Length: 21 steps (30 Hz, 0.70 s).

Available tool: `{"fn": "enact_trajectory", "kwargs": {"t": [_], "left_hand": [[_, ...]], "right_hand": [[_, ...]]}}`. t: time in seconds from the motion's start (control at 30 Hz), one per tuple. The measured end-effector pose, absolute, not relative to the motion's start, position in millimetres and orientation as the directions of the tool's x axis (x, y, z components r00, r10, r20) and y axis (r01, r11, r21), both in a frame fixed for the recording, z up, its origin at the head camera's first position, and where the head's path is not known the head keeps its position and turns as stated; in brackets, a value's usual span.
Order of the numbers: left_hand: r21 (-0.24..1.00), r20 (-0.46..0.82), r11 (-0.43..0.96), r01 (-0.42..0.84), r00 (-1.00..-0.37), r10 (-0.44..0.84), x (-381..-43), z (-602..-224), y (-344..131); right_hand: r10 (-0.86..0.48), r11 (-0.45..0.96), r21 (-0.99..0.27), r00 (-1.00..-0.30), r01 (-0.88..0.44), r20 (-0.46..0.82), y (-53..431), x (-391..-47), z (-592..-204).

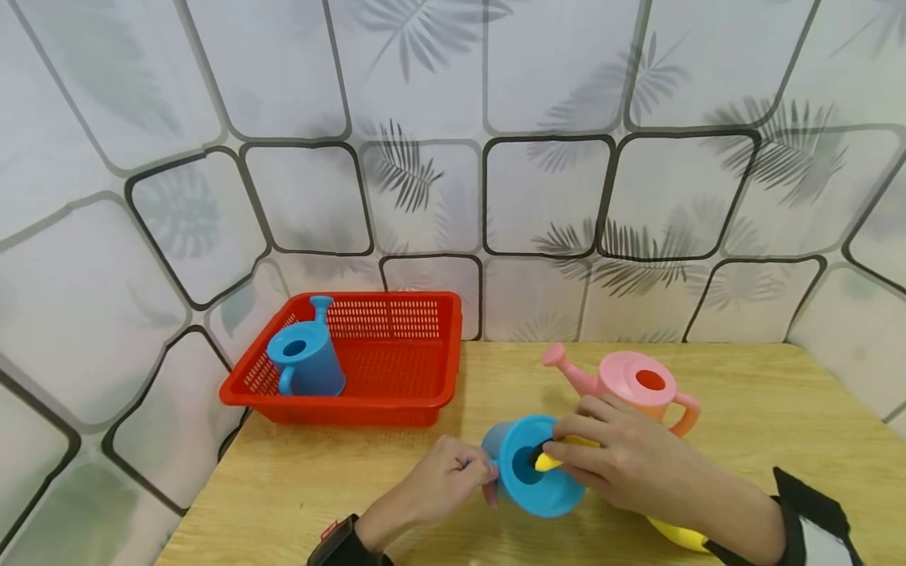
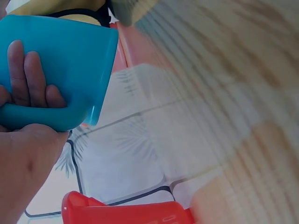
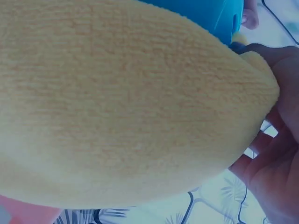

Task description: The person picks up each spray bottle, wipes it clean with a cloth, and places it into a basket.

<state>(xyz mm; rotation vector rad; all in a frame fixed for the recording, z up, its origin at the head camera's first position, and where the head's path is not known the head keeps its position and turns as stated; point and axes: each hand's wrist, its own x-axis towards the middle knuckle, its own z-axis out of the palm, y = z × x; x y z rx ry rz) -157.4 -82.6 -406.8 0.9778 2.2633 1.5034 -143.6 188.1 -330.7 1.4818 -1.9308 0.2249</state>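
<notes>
In the head view, a light blue watering can is tilted so its round top faces toward me and to the right. My left hand grips its handle; the left wrist view shows fingers curled through the handle. My right hand pinches a yellow fuzzy cloth with a dark part at the can's opening. The rest of the cloth hangs below the right forearm, large in the right wrist view. How far the cloth reaches inside the can is hidden.
A red plastic basket stands at the back left, with another blue watering can in it. Behind my right hand is a pink watering can with an orange lower body, on the wooden table. Patterned cloth walls surround the table.
</notes>
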Motion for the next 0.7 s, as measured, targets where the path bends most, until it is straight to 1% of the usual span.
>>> {"fn": "enact_trajectory", "kwargs": {"t": [0.13,0.2,0.3,0.47,0.53,0.7], "left_hand": [[0.880,0.161,0.241,0.410,-0.734,0.660,-157.6,-406.4,-81.6],[0.873,0.169,0.242,0.423,-0.729,0.664,-157.2,-406.6,-80.9],[0.865,0.183,0.239,0.441,-0.722,0.668,-156.8,-406.7,-80.2],[0.850,0.219,0.231,0.473,-0.716,0.662,-156.1,-406.7,-79.8],[0.847,0.223,0.234,0.477,-0.719,0.658,-156.1,-406.3,-79.9],[0.843,0.211,0.255,0.473,-0.728,0.652,-156.7,-405.2,-80.7]], "right_hand": [[-0.760,0.381,0.289,-0.119,-0.878,0.639,185.5,-148.0,-331.2],[-0.746,0.415,0.294,-0.136,-0.861,0.652,184.3,-148.9,-331.7],[-0.721,0.458,0.273,-0.174,-0.846,0.671,182.8,-150.1,-332.6],[-0.718,0.515,0.252,-0.251,-0.820,0.649,183.3,-148.9,-332.6],[-0.725,0.522,0.256,-0.265,-0.813,0.636,184.0,-148.7,-332.3],[-0.720,0.506,0.224,-0.265,-0.833,0.641,184.8,-150.0,-332.7]]}}
